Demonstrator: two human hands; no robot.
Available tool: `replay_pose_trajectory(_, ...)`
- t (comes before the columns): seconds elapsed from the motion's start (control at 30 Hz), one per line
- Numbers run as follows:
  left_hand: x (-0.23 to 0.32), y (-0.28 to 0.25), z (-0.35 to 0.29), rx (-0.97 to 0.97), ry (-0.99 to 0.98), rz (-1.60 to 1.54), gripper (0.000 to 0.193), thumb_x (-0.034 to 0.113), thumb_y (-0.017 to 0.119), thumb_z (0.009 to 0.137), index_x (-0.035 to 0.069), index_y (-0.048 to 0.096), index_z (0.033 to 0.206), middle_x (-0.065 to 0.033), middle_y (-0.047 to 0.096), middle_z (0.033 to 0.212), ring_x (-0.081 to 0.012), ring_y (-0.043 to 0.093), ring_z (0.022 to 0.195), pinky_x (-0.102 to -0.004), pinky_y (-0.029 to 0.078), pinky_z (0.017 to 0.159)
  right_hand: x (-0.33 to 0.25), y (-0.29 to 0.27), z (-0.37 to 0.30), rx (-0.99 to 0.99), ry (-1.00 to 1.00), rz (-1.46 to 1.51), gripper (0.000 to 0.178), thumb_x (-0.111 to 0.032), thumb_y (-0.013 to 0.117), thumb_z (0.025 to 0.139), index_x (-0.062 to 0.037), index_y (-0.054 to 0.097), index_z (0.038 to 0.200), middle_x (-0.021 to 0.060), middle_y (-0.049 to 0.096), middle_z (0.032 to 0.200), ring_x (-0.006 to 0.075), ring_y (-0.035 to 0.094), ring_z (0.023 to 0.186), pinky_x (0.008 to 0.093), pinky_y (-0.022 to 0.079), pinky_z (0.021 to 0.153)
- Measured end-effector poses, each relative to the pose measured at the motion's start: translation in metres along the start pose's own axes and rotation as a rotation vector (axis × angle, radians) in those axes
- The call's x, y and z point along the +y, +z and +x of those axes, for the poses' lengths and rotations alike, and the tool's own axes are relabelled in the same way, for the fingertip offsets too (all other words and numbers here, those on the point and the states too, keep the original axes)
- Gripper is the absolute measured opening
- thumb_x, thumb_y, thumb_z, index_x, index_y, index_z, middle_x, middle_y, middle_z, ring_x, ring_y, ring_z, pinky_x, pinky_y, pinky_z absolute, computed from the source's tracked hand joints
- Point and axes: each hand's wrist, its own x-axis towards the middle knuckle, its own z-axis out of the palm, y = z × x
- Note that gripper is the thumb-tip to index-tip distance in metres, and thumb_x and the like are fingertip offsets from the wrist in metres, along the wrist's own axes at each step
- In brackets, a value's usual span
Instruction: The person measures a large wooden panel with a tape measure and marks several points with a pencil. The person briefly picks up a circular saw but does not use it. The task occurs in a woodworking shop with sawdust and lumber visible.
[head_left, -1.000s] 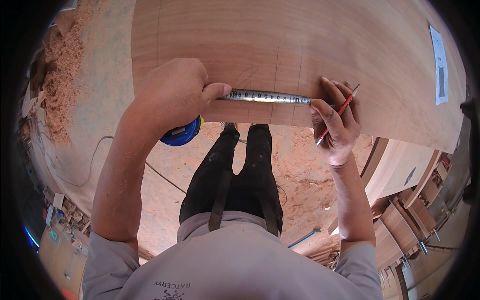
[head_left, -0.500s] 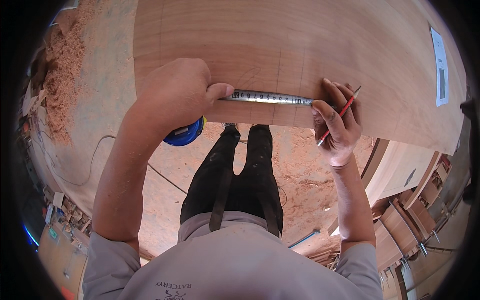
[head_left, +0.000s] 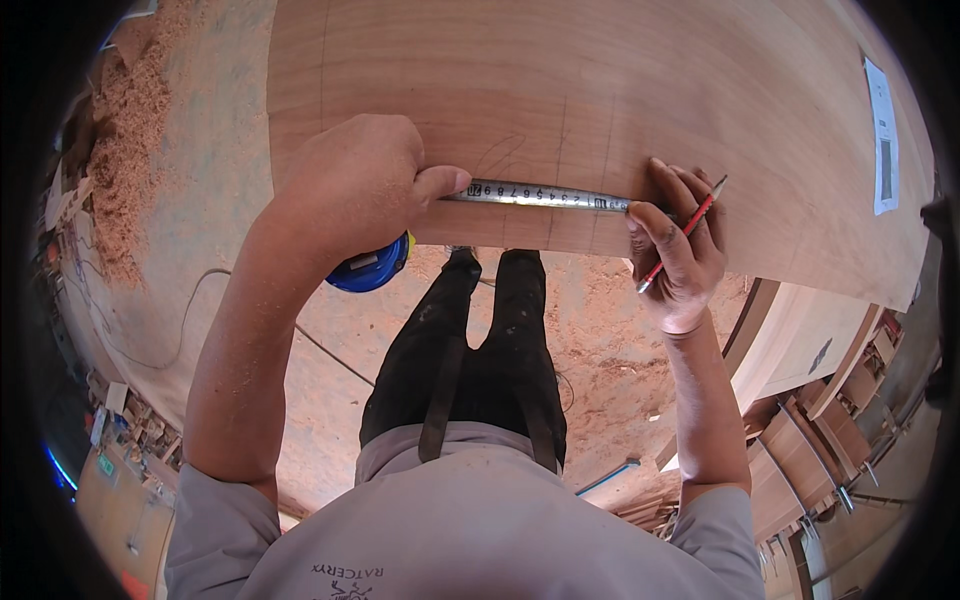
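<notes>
A large plywood sheet (head_left: 600, 90) lies in front of me with faint pencil lines on it. My left hand (head_left: 360, 185) grips a blue tape measure case (head_left: 370, 268) at the sheet's near edge. Its thumb presses on the metal tape blade (head_left: 540, 194), which runs to the right along the wood. My right hand (head_left: 678, 250) pins the blade's far end with its fingers and holds a red pencil (head_left: 685, 232) tilted between them. Both hands rest on the sheet close to its front edge.
A white paper label (head_left: 882, 140) is stuck on the sheet at the far right. Sawdust (head_left: 120, 170) is heaped on the floor at left, and a cable (head_left: 200, 300) trails there. More wooden boards and furniture parts (head_left: 820, 420) stand at the lower right.
</notes>
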Motion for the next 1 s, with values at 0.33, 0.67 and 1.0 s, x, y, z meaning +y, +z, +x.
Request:
replay_pose_trajectory(0.33,0.0018,-0.0001,-0.0006,0.013,-0.006,0.028,0.050,0.046,0.070,0.093,-0.001,0.080,0.080,-0.0160,0.065,0.058,-0.0240,0.063,0.049,-0.0366,0.052,0.056,0.0009,0.0009,0.0003,0.009,-0.004,0.013,0.024,-0.012,0.084,0.078,-0.0163,0.076,0.101,0.0135,0.074,0.120,0.0348,0.068,0.107,0.0484,0.051,0.101)
replay_pose_trajectory(0.67,-0.0037,-0.0004,0.0047,0.016,0.060,-0.007,0.050,0.043,0.070,0.093,-0.004,0.077,0.076,-0.0176,0.062,0.057,-0.0259,0.060,0.048,-0.0388,0.051,0.057,0.0017,-0.0005,0.0003,0.009,-0.003,-0.001,0.023,-0.012,0.084,0.079,-0.0166,0.076,0.101,0.0132,0.075,0.119,0.0340,0.068,0.107,0.0483,0.052,0.101)
replay_pose_trajectory(1.0,-0.0026,-0.0016,0.0044,0.010,0.061,0.004,0.049,0.041,0.071,0.093,-0.003,0.077,0.072,-0.0148,0.062,0.055,-0.0250,0.060,0.047,-0.0376,0.051,0.056,0.0028,0.0005,0.0008,0.020,-0.025,-0.009,0.026,-0.011,0.085,0.076,-0.0159,0.076,0.100,0.0148,0.075,0.116,0.0349,0.068,0.104,0.0479,0.053,0.098)
